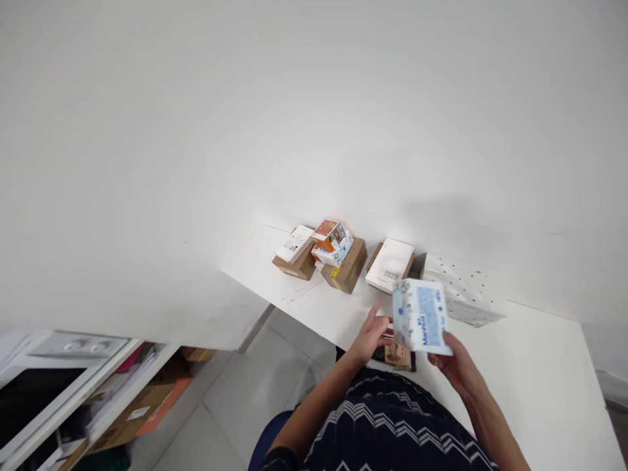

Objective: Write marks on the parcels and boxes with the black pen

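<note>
My right hand (458, 369) grips a light blue and white printed box (426, 317) by its lower right corner, thumb on the front. The box is held up over the table, tilted, with dark blue lettering running along one face. My left hand (371, 335) is at the box's left edge, thumb raised and apart from the fingers. Its fingertips reach the edge; whether they press on it is unclear. Below the box, close to my body, lies a brown item with a printed portrait (396, 354) on something black, partly hidden.
Along the wall on the white table (534, 373) stand a white power bank box (390, 263) on a brown box, a dotted white bag (461, 288), a brown carton (349, 267) under an orange box (330, 234), and a flat white box (295, 243). Shelves (112, 399) are at left.
</note>
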The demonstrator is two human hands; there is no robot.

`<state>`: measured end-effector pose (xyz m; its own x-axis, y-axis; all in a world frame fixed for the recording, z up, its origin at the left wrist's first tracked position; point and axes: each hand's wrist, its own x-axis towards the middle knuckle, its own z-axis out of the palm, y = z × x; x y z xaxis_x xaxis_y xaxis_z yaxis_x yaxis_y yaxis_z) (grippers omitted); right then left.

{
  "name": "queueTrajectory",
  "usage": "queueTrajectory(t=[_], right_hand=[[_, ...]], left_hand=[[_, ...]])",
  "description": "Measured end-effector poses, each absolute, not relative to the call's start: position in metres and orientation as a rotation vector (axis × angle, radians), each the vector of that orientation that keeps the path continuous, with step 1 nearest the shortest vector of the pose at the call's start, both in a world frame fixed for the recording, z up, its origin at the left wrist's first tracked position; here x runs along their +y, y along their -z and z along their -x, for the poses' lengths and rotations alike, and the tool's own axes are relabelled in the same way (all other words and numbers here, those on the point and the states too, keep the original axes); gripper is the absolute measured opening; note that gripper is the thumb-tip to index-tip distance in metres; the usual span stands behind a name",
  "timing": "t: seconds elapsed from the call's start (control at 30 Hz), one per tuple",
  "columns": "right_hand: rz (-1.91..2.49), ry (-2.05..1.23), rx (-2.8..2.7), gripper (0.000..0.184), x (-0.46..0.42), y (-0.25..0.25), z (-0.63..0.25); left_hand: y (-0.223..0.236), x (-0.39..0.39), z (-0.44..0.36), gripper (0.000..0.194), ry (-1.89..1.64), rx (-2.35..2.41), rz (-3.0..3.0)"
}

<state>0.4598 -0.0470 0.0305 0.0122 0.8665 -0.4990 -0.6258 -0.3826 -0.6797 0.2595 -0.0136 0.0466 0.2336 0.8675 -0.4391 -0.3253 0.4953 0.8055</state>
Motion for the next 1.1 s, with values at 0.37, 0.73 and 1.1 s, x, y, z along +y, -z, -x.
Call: queueTrajectory(t=[0.37,0.73,1.1], right_hand=[[1.052,-1.288,0.058,0.027,0.008,-0.040,-0.500],[1.155,-1.521,-0.028,0.026,-0.025,0.015,-0.450],[1.240,-1.738,-0.289,0.027,-0.035,0.007,-0.413]], left_hand=[[-0.033,0.004,-0.252,0.064,-0.962,1.233,-0.592],[-0.025,0.068,-0.267,0.086,-1.082,1.230,-0.246],[-0.031,0.088,-0.268,0.052,-1.200,1.061,-0.207]])
